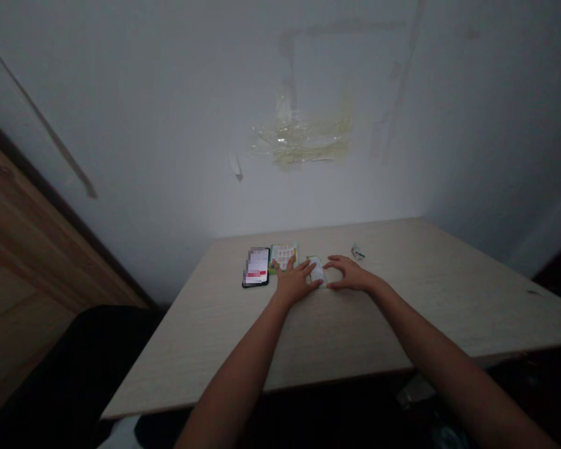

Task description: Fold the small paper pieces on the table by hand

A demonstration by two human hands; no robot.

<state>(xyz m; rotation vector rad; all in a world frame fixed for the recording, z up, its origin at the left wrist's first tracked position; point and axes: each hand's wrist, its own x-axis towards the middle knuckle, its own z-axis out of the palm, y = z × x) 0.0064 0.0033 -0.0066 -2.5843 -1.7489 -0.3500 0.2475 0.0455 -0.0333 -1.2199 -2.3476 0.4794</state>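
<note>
A small printed sheet or packet [317, 273], pale with a greenish edge, lies flat on the table between my hands. My left hand [292, 282] is spread out, its thumb and a finger touching the left side of this piece. Other fingers of that hand reach over the lower part of a larger printed card or booklet [284, 254] with green edges. At the small piece's right edge, my right hand [348, 273] has its thumb and fingers apart in a curve. Print on both pieces is too small to read.
A phone [257, 267] with a lit screen lies left of the larger card. A small crumpled wrapper [357, 252] is beyond my right hand. The pale wooden table [336, 337] meets a wall [168, 125] with old tape [303, 140] stuck on it.
</note>
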